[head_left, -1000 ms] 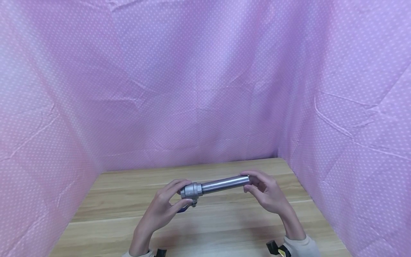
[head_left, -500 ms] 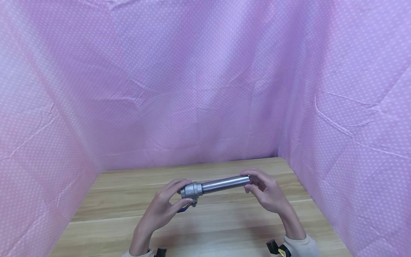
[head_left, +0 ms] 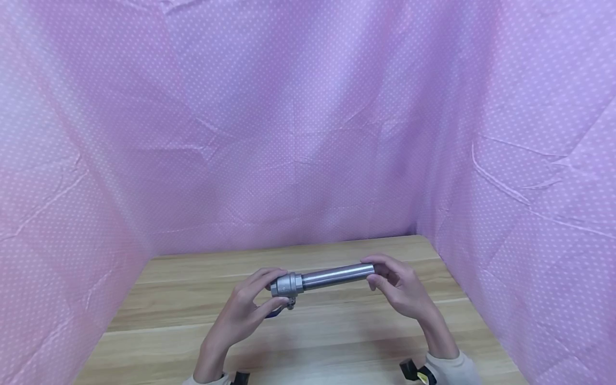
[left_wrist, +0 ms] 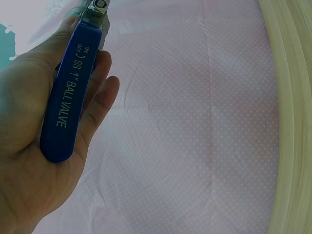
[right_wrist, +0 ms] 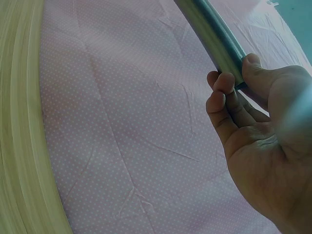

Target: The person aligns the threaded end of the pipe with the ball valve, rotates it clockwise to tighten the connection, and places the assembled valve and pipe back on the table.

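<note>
Tabletop (head_left: pixel 337 331) below; left fingers (left_wrist: pixel 105 92) grip valve (head_left: pixel 286 285); right fingers (right_wrist: pixel 224 83), pipe (head_left: pixel 337 276).

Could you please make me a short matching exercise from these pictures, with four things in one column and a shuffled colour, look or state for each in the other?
Column one
1. Valve handle
2. Cloth
3. Metal pipe
4. Tabletop

Column two
A. Pale brown with a wood grain
B. Pinched at one end by the right hand
C. Blue with pale printed lettering
D. Pinkish purple with small pale dots

Right pairs: 1-C, 2-D, 3-B, 4-A
</note>
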`<control>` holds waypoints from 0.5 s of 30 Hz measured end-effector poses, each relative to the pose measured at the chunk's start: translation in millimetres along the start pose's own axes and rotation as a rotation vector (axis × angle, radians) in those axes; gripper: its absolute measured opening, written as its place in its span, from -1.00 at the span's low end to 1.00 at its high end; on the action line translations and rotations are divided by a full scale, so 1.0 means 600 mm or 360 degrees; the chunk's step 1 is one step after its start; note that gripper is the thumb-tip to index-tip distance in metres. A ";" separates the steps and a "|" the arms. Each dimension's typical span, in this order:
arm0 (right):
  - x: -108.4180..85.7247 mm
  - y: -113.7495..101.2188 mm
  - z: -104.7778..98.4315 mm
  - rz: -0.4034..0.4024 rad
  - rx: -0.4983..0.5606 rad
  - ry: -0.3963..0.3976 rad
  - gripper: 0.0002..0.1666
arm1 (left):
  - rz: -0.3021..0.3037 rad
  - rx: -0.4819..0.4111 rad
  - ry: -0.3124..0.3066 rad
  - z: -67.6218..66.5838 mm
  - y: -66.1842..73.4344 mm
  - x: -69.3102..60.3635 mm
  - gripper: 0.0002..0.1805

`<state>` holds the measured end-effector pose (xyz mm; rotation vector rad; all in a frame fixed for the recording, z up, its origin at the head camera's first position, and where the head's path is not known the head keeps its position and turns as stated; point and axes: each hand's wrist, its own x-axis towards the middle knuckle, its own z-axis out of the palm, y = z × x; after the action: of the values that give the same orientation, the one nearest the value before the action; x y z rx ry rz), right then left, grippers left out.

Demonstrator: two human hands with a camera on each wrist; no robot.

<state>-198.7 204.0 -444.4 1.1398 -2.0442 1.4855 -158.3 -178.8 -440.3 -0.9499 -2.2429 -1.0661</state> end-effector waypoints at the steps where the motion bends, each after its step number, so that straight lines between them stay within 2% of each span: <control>1: 0.000 -0.001 0.000 0.0003 0.0000 0.0000 -0.44 | 0.0003 0.0000 0.0001 0.000 0.000 0.000 -0.32; 15: 0.001 -0.001 0.001 -0.0005 0.0036 -0.0008 -0.39 | -0.0017 0.0014 -0.0002 -0.002 -0.001 -0.001 -0.31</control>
<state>-198.4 203.1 -443.7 1.1558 -2.0326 1.5094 -158.2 -180.3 -440.6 -0.9361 -2.2542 -1.0595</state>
